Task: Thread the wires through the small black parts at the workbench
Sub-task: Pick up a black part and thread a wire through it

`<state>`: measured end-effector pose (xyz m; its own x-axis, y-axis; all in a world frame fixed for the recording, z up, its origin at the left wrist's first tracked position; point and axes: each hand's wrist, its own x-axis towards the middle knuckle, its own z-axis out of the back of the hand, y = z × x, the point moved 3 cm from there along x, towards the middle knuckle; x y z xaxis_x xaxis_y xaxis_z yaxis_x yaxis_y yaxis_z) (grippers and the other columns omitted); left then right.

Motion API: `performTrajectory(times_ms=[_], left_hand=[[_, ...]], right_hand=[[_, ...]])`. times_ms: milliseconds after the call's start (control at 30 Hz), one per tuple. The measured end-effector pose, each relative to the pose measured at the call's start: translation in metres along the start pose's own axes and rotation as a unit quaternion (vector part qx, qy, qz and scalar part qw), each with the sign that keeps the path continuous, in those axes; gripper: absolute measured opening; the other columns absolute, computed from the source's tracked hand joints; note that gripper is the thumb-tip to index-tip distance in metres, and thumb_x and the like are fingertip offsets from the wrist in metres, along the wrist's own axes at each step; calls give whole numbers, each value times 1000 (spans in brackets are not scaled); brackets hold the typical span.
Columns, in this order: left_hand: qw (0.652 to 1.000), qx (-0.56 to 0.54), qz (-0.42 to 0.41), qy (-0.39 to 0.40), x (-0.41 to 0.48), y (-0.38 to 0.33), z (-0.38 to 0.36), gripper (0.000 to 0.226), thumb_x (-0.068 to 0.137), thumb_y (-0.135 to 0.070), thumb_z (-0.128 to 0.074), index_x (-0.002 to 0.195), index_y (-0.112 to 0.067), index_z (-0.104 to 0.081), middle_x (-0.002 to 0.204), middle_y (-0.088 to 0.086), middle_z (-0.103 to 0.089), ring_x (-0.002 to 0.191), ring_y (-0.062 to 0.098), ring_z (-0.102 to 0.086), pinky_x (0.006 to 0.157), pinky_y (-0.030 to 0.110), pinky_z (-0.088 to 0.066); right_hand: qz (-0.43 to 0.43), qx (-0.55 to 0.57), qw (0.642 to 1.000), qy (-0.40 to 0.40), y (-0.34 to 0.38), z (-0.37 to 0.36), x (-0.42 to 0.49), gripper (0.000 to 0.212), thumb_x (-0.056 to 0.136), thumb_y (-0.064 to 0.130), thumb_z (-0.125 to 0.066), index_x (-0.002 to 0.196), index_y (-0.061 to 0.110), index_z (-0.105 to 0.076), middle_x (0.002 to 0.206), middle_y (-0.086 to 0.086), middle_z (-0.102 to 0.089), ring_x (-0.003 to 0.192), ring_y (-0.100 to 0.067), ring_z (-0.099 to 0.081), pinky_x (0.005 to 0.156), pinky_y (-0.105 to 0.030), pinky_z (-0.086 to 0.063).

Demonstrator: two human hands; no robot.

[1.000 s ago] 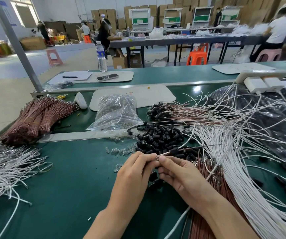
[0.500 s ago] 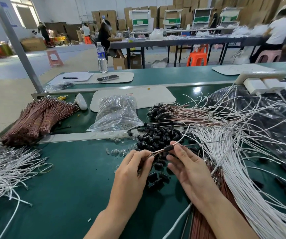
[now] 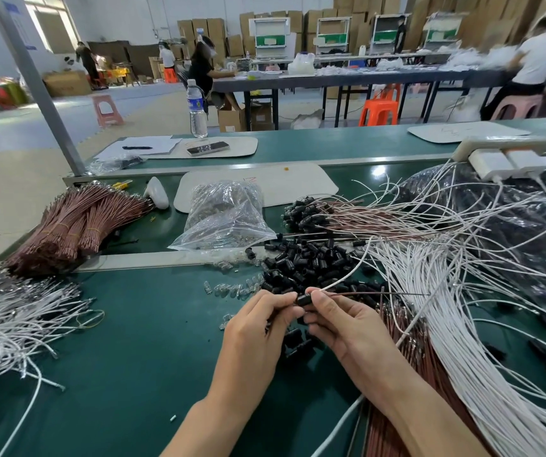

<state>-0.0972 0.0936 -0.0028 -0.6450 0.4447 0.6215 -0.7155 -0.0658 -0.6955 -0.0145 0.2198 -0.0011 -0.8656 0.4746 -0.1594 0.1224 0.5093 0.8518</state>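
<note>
At 9 o'clock a heap of white wires (image 3: 7, 324) lies along the left side of the bench (image 3: 133, 357). The bare green surface at 7 o'clock, between it and the hands, is the widest free room. The water bottle (image 3: 197, 110) at 11 o'clock has a blue label, too small to read. In the centre the left hand (image 3: 255, 334) pinches one black part (image 3: 304, 300) with thumb and forefinger. The right hand (image 3: 347, 324) pinches its other end, where a white wire (image 3: 345, 276) and a brown wire (image 3: 380, 293) go out toward 2 and 3 o'clock. The pile of black parts (image 3: 304, 262) lies just behind, at 12 o'clock. A spread of white wires (image 3: 462, 341) fills 3 to 5 o'clock.
</note>
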Motion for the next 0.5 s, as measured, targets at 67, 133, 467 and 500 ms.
performTrajectory(times_ms=[67,133,467,500], left_hand=[[1000,-2,4,4,1,1,0,15,91,-28,-68,105,-26,-71,97,-18,-68,91,-1,-67,79,12,-49],[1000,2,5,15,1,1,0,17,91,-25,-68,107,-32,-68,98,-20,-66,92,0,-66,79,10,-47],[993,56,43,90,0,-1,-3,14,100,-52,-49,114,-48,-51,103,-25,-62,99,2,-60,83,14,-43],[991,68,45,108,-1,-1,-4,19,99,-58,-43,114,-49,-49,106,-26,-62,102,2,-58,85,18,-44]], right_hand=[[-6,0,1000,3,-1,0,0,28,71,30,-78,93,14,-83,87,-13,-76,75,-13,-72,66,-19,-58],[-8,7,1000,9,-1,-1,0,28,68,31,-80,91,15,-83,87,-14,-75,75,-15,-73,66,-21,-58],[87,-70,993,-37,4,3,0,25,63,34,-85,85,23,-80,91,-9,-78,90,-21,-77,71,-22,-59],[85,-78,993,-33,3,2,0,25,64,34,-85,85,22,-80,91,-9,-78,90,-21,-77,71,-22,-59]])
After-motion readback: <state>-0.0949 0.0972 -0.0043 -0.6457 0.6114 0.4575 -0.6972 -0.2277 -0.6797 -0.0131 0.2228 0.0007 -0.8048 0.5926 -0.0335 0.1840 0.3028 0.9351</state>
